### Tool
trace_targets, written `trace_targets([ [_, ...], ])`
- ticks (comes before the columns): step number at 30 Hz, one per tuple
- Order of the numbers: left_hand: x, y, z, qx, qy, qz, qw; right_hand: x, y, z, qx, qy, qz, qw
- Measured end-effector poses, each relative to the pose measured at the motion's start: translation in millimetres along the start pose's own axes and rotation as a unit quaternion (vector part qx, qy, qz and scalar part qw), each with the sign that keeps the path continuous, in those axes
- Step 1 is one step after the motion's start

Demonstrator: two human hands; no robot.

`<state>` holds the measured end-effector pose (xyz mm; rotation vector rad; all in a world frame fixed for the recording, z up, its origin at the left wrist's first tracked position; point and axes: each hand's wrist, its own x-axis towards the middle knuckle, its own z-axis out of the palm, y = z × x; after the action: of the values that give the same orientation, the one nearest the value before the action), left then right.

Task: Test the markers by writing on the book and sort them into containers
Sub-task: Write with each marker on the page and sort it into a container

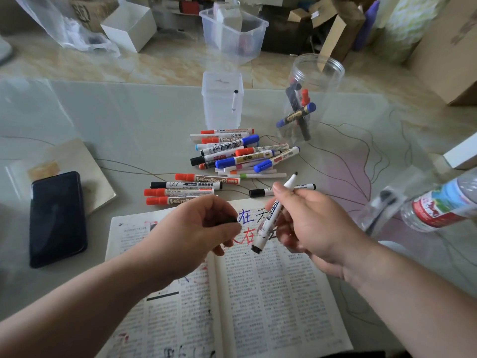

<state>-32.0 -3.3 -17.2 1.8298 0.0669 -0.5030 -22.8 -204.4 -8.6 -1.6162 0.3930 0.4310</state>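
Two hands hover above the open book point(271, 293) at 6 o'clock on the bench point(116, 120). The left hand point(204, 226) pinches a black cap point(228, 220). The right hand point(307, 223) pinches the uncapped marker point(273, 213), nib aimed at 1 o'clock. Flipping it nib-down on so light a hold could let it slip and streak fingers or page. The cap might drop into the untested pile point(232, 156) at 12 o'clock. Beyond, the square container point(222, 104) and round jar point(312, 99) stand near each other, so a mis-sort seems easy.
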Motion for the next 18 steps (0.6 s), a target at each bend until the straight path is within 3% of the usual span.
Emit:
trace_targets([
  [4,-3.3,-0.7,0.2,-0.132,-0.077,-0.052,0.987,-1.7,1.7,8.9,-0.028,-0.025,-0.001,0.999],
  [6,-4.7,-1.6,0.7,-0.118,-0.092,-0.059,0.987,-2.1,2.0,10.3,-0.083,-0.024,-0.039,0.996],
  [10,-3.7,0.1,-2.8,0.057,-0.058,-0.089,0.993,1.4,5.2,5.5,-0.136,-0.044,-0.094,0.985],
  [14,-1.3,-2.1,-12.1,0.356,-0.025,-0.065,0.932,-2.4,1.5,3.4,-0.055,-0.061,-0.104,0.991],
  [18,-1.4,-6.0,-13.1,0.399,-0.048,-0.063,0.914,-1.2,0.4,-0.9,0.100,-0.114,-0.054,0.987],
])
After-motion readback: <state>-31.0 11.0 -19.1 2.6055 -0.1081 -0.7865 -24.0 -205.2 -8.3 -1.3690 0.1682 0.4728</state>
